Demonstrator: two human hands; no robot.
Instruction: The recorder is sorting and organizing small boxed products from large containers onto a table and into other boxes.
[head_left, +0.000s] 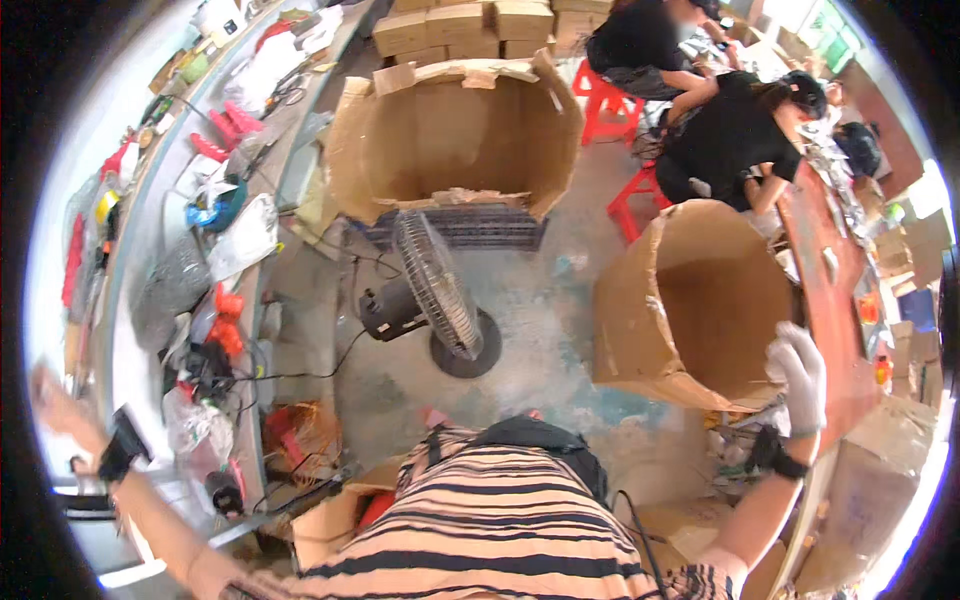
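Note:
My left hand (62, 402) is bare and stretched out at the far left, beside the wall-side shelving. Motion and the picture's rim smear its fingers; a black band circles the wrist. My right hand (800, 380) wears a white glove, with a black band on that wrist too. It is raised at the right, its fingers apart and nothing visible in them. Nearest to it is the rim of a large open cardboard box (630, 320); whether the fingers touch the rim I cannot tell. The reddish tabletop (835, 300) lies just beyond that hand.
A black floor fan (435, 285) stands ahead of me, its cord running left. Behind it sits another large open carton (450, 140). Cluttered shelving (165, 270) lines the left. Two people in black (725, 140) work at the right bench near red stools (605, 105).

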